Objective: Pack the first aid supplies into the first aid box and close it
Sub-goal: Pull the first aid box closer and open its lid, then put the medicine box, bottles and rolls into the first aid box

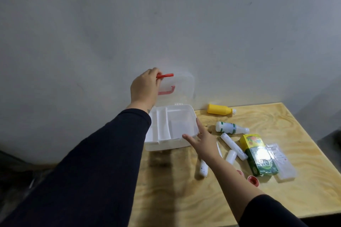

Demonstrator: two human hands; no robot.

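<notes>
Your left hand (144,89) is raised at the top edge of the translucent lid (177,88), with the fingers pinching the red latch (166,75) there, so the lid stands upright against the wall and the first aid box (170,127) is kept open for packing. The red handle (167,91) shows through the lid below that grip. Your right hand (202,139) is spread, with nothing in it, and its fingertips touch the near right corner of the box, probably to keep the light box from sliding while the lid is held back. The white tray inside looks empty, its compartments are bare, so no supply is packed yet. All supplies lie on the wooden worktop (276,199) to the right of the box: a yellow bottle (220,110) on its side near the wall, a white bottle with green label (230,128), several white tubes (233,146), a green carton (258,155), a clear plastic packet (281,161) and small red caps (253,180). They are within easy reach of your right hand, so it can pick them one after another.
</notes>
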